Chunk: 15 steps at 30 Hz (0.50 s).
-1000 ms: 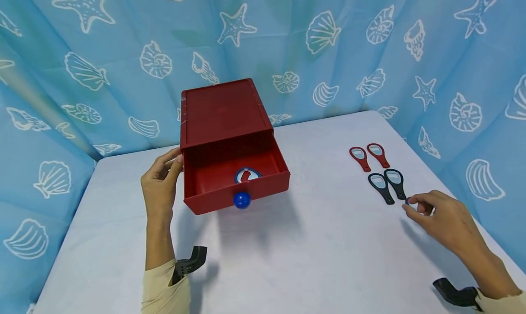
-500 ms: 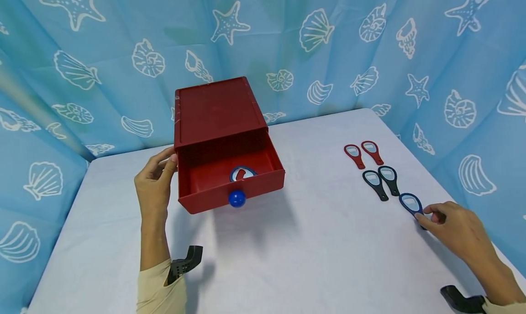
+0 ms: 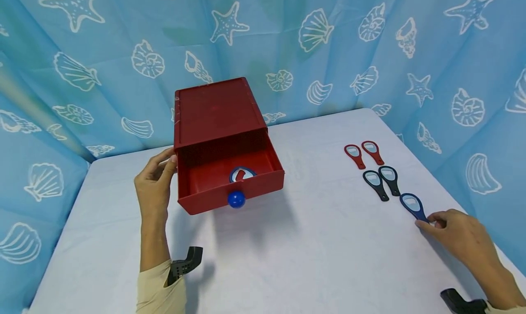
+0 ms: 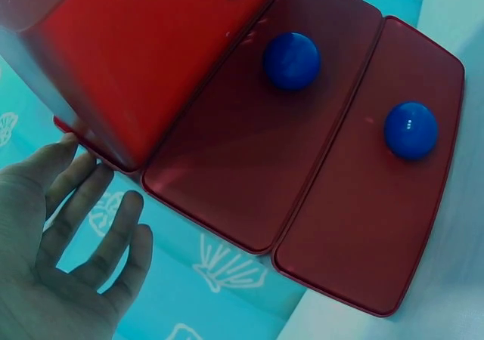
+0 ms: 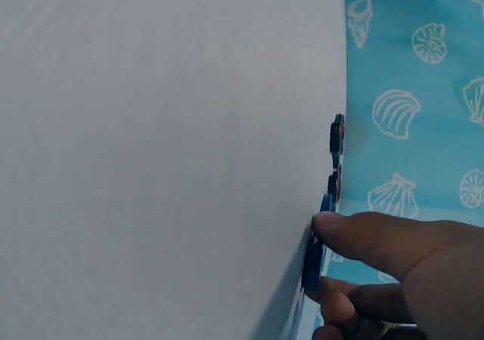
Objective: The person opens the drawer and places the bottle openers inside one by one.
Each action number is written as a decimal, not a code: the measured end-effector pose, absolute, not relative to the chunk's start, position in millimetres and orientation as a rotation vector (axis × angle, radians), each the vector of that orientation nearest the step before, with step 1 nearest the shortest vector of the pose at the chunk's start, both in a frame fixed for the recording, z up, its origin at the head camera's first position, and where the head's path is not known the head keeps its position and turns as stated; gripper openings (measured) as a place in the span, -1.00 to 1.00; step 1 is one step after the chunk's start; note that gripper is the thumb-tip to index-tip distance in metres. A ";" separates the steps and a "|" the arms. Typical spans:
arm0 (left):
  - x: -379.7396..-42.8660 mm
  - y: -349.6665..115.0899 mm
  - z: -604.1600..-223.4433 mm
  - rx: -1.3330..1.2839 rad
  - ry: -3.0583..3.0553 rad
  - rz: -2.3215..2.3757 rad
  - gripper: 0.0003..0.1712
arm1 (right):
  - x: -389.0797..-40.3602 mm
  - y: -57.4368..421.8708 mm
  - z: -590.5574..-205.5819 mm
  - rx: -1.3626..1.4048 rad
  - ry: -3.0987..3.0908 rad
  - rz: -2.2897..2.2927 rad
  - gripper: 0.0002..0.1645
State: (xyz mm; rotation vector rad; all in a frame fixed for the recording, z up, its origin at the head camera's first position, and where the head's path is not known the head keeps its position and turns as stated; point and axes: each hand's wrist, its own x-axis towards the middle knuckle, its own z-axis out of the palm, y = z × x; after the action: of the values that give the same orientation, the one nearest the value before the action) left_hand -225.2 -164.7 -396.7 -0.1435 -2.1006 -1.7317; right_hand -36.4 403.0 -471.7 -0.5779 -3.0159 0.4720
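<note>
A red drawer cabinet (image 3: pixel 218 111) stands at the back of the table, its top drawer (image 3: pixel 230 191) pulled out. My left hand (image 3: pixel 155 179) touches the cabinet's left front edge; in the left wrist view its fingers (image 4: pixel 125 227) are extended, fingertips at the edge. Inside the drawer lies a blue-rimmed round lens (image 3: pixel 238 173) with something red in it. At the right, my right hand (image 3: pixel 464 232) pinches the handle of a blue magnifying glass (image 3: pixel 412 204) between thumb and fingers. Its lens end is beside two black magnifying glasses (image 3: pixel 375 180).
Two red magnifying glasses (image 3: pixel 354 154) lie behind the black ones. Below the pulled-out drawer, the left wrist view shows two closed drawers with blue knobs (image 4: pixel 292 61). A white-covered table (image 3: pixel 320 250) is bordered by a blue shell-patterned curtain (image 3: pixel 287 44).
My right hand has shifted right and toward me, and the blue magnifying glass, mostly hidden a second ago, now shows beside the black ones. My left hand stays at the cabinet.
</note>
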 end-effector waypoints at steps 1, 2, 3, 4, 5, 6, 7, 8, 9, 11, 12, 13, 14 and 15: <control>-225.2 -164.9 -396.4 -0.147 -2.099 -1.733 -0.58 | -36.6 402.1 -471.7 -0.589 -3.015 0.463 -0.52; -225.2 -165.1 -396.2 -0.149 -2.098 -1.734 -0.58 | -36.9 401.4 -471.6 -0.598 -3.009 0.455 -0.52; -225.2 -165.3 -396.2 -0.154 -2.094 -1.738 -0.59 | -37.5 400.7 -471.5 -0.605 -2.997 0.454 -0.52; -225.0 -165.7 -396.3 -0.158 -2.089 -1.739 -0.59 | -38.0 400.2 -471.6 -0.608 -2.987 0.453 -0.53; -224.9 -165.9 -396.4 -0.159 -2.086 -1.742 -0.60 | -38.2 399.3 -471.9 -0.611 -2.976 0.454 -0.54; -224.8 -166.1 -396.6 -0.161 -2.084 -1.743 -0.60 | -38.1 398.5 -472.2 -0.617 -2.965 0.460 -0.54; -224.7 -166.3 -396.6 -0.165 -2.083 -1.746 -0.60 | -37.6 398.1 -472.8 -0.620 -2.953 0.466 -0.56; -224.7 -166.3 -396.9 -0.168 -2.082 -1.749 -0.60 | -37.1 398.3 -473.0 -0.625 -2.942 0.470 -0.58; -224.9 -166.3 -397.0 -0.170 -2.084 -1.752 -0.60 | -36.5 398.3 -473.0 -0.635 -2.932 0.475 -0.58; -225.4 -166.2 -397.1 -0.176 -2.087 -1.754 -0.59 | -34.2 398.1 -472.9 -0.650 -2.913 0.472 -0.59; -225.6 -166.2 -397.0 -0.177 -2.088 -1.754 -0.59 | -33.3 398.2 -472.2 -0.657 -2.905 0.476 -0.60; -225.8 -166.2 -396.9 -0.177 -2.089 -1.753 -0.59 | -32.5 398.2 -471.4 -0.657 -2.896 0.474 -0.61; -226.0 -166.3 -396.7 -0.177 -2.088 -1.753 -0.59 | -32.0 398.1 -470.2 -0.656 -2.889 0.471 -0.61; -226.2 -166.5 -396.4 -0.181 -2.085 -1.754 -0.59 | -31.9 397.7 -468.5 -0.657 -2.887 0.470 -0.60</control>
State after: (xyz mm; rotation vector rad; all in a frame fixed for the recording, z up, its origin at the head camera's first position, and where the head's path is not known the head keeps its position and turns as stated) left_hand -226.2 -166.5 -396.4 -0.1813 -2.0854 -1.7537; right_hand -31.9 397.7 -468.5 -0.6573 -2.8867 0.4700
